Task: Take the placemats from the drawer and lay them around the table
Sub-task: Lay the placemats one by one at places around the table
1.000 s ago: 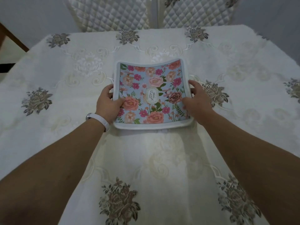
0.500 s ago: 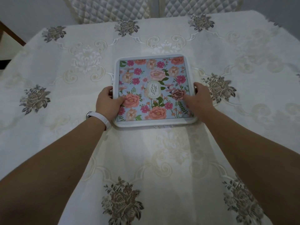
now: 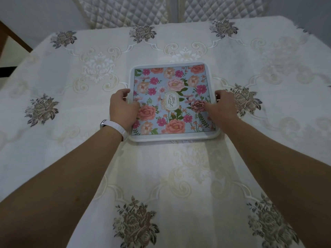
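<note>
A square placemat [image 3: 172,86] with a blue floral print and a white border lies flat near the middle of the table [image 3: 53,72], which is covered by a cream embroidered cloth. My left hand [image 3: 122,108] grips the mat's left edge, thumb on top of the print and fingers curled at the border. My right hand [image 3: 223,106] grips the right edge the same way, thumb lying on a pink flower. A white band circles my left wrist. The drawer is out of view.
Two quilted cream chair backs [image 3: 125,11] stand behind the table's far edge. A dark wooden piece [image 3: 14,38] shows past the far left corner. Embroidered grey flowers dot the cloth on all sides of the mat.
The mat's far edge, curled up a second ago, now lies flat on the cloth. Both hands stay on its side edges. The camera has tilted slightly down.
</note>
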`<move>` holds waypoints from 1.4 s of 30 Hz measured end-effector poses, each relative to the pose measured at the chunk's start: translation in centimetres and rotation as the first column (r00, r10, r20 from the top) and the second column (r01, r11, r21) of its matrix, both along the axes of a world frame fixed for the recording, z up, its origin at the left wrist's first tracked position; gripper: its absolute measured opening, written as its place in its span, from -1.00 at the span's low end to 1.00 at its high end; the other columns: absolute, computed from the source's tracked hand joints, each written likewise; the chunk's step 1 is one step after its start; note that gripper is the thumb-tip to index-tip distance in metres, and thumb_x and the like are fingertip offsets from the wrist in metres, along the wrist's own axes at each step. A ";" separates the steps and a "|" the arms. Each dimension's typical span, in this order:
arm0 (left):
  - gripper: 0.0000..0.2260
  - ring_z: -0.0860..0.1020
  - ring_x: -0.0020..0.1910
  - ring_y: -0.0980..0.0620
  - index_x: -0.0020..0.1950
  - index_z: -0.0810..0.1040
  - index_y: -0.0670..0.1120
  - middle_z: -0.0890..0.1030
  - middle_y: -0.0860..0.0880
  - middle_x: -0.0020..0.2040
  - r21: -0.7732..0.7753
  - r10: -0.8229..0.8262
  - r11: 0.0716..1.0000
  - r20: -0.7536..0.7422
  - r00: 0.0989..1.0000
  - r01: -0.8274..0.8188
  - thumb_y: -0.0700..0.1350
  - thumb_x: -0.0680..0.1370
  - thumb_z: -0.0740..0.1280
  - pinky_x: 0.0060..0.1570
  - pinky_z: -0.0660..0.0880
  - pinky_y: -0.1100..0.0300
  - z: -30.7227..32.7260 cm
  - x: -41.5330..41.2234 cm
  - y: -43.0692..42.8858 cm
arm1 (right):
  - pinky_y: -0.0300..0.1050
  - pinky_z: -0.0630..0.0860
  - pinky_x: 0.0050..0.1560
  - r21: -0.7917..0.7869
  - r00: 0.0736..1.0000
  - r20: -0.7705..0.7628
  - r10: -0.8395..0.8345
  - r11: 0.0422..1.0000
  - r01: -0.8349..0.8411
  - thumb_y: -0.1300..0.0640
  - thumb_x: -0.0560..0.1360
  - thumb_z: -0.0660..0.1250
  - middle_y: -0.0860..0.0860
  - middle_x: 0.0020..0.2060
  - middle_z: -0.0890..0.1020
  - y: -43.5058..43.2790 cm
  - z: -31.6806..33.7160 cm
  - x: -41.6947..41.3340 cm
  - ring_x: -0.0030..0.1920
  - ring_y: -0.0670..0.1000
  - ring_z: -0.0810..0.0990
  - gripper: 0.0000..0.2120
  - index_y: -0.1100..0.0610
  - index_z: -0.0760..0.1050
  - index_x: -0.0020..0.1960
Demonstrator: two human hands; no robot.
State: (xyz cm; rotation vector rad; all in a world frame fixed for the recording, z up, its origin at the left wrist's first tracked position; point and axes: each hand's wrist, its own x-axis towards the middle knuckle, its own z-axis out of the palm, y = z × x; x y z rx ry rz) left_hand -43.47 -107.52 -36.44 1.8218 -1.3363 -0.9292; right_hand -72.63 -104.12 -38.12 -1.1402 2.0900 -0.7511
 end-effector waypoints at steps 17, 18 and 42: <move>-0.52 0.64 -0.14 0.16 0.37 0.37 0.03 0.61 0.07 0.01 0.081 0.083 0.994 -0.192 0.978 -0.069 -0.22 0.49 0.40 -0.34 0.56 0.33 0.5 -0.3 0.5 | -0.28 0.49 -0.53 -0.073 0.993 0.113 -0.026 0.997 0.034 0.21 0.45 0.42 -0.11 -0.12 0.54 -0.6 0.7 -0.2 -0.28 -0.14 0.60 -0.61 0.02 0.34 0.17; -0.51 0.65 -0.14 0.14 0.37 0.37 0.03 0.63 0.05 0.01 0.094 0.080 0.994 -0.213 0.974 -0.061 -0.22 0.49 0.41 -0.30 0.59 0.26 0.5 -0.2 0.6 | -0.22 0.55 -0.48 -0.072 0.992 0.124 -0.003 0.997 0.012 0.22 0.46 0.42 -0.10 -0.10 0.54 -0.7 0.8 -0.2 -0.26 -0.12 0.61 -0.57 0.02 0.33 0.23; -0.62 0.70 -0.12 -0.05 0.25 0.44 0.06 0.72 -0.01 -0.04 -0.039 -0.061 0.998 -0.491 0.869 0.048 -0.24 0.51 0.42 -0.24 0.65 0.06 9.6 2.8 9.6 | -0.22 0.62 -0.36 -0.209 0.940 0.339 0.033 0.977 0.041 0.24 0.45 0.45 -0.03 -0.04 0.66 9.8 12.2 1.3 -0.23 -0.13 0.70 -0.66 -0.02 0.47 0.16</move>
